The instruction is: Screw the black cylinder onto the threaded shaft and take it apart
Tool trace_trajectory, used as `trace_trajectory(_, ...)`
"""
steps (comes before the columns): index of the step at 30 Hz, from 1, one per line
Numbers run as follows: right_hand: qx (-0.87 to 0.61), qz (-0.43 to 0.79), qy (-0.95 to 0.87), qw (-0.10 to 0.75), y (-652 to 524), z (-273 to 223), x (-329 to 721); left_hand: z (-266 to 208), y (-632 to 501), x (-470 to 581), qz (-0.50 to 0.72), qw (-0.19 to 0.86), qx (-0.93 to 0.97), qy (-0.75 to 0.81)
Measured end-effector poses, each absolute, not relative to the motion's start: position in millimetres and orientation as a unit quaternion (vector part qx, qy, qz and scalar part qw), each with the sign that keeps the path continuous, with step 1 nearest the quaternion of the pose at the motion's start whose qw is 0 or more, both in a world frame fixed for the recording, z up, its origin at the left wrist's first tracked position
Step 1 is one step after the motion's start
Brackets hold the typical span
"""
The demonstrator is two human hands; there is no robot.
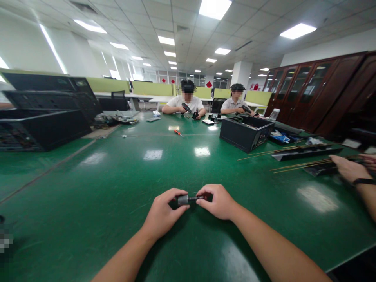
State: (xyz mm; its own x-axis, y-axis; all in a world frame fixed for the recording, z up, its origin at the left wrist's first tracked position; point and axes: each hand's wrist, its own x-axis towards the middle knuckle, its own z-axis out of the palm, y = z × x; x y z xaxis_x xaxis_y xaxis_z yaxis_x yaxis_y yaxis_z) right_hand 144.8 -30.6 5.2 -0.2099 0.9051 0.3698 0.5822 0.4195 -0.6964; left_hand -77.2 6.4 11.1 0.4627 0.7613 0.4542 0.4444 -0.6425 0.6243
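Low in the middle of the head view, both hands meet over the green table at a small grey cylinder with a thin dark shaft (182,200). My left hand (162,209) is closed, with thumb and fingers gripping the cylinder's wider end. From the other side my right hand (219,201) pinches the shaft near its tip, partly hiding that end. The piece lies roughly level between them. Its exact kind is too small to make out.
An orange screwdriver (178,133) lies on the green tabletop (132,172). Black computer cases stand at left (44,129) and right (246,131). Two people across the table (183,103) hold dark power tools. At right, a co-worker's hand (348,167) is beside thin brass-coloured rods (299,166).
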Motion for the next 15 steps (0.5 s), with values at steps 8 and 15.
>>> trace_trajectory(8,-0.497,0.208,-0.749,0.387,-29.5,5.2,145.5,8.8,8.7,-78.2,0.37,0.211,0.827,0.366)
trace_trajectory(15,-0.503,0.209,-0.746,0.384,-29.9,6.7,147.0,8.2,9.3,-78.7,0.37,0.207,0.828,0.368)
